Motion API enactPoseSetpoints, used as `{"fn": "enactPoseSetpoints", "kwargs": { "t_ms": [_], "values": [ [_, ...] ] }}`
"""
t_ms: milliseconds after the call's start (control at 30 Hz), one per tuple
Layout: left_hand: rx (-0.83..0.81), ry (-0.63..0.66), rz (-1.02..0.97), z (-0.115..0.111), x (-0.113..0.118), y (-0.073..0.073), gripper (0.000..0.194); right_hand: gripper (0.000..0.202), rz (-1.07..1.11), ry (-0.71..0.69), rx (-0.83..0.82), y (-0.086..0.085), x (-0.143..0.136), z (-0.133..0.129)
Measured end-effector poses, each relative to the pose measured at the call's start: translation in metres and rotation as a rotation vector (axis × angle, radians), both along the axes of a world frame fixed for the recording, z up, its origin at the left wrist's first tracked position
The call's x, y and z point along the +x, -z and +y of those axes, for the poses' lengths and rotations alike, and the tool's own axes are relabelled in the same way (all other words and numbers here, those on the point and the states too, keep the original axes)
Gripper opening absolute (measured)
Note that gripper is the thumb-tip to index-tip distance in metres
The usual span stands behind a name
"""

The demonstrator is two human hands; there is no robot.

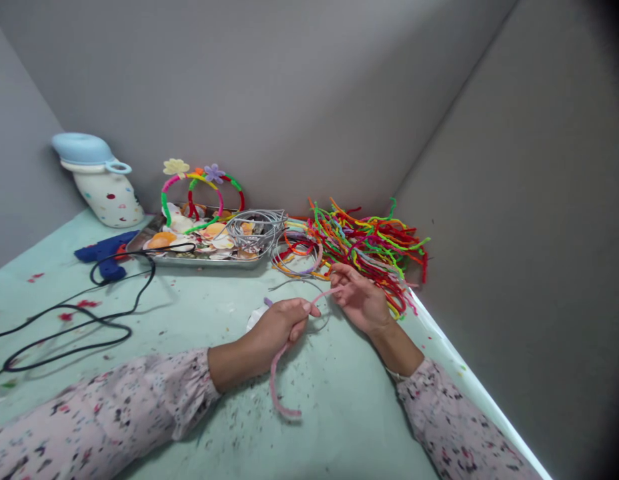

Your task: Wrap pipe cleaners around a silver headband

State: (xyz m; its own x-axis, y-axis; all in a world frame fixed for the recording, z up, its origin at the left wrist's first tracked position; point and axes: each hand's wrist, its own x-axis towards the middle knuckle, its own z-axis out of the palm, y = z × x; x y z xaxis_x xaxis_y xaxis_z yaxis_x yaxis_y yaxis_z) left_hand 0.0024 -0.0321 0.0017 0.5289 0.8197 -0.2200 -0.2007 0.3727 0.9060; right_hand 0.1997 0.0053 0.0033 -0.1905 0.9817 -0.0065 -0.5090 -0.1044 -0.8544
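Note:
A pink pipe cleaner (275,387) runs between my two hands above the table. My left hand (277,327) is closed on it near its middle, and its lower end curls down toward the table. The other end reaches my right hand (359,300), where thumb and fingers close around it. Just beyond the hands lies a loop of grey wire (302,281), partly hidden by them. Behind my left hand a small white piece (254,319) and a bit of purple show, mostly covered.
A metal tray (214,263) holds shells, flower-topped hoops (204,177) and coiled wire (257,230). Colourful pipe cleaners (369,243) are heaped at the back right. A blue glue gun (109,252) with a black cord (134,303) lies left, near a bottle (107,190). Grey walls enclose the table.

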Motion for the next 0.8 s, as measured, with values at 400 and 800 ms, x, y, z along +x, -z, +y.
{"fn": "enactPoseSetpoints", "kwargs": {
  "t_ms": [400, 800],
  "values": [
    [-0.148, -0.085, -0.178, 0.003, -0.002, -0.008, 0.015, 0.024, -0.044, 0.083, 0.026, 0.007, -0.002, 0.003],
    [0.076, 0.037, 0.094, -0.003, 0.001, -0.001, 0.026, 0.029, -0.251, 0.359, 0.013, 0.011, -0.004, 0.008]
  ]
}}
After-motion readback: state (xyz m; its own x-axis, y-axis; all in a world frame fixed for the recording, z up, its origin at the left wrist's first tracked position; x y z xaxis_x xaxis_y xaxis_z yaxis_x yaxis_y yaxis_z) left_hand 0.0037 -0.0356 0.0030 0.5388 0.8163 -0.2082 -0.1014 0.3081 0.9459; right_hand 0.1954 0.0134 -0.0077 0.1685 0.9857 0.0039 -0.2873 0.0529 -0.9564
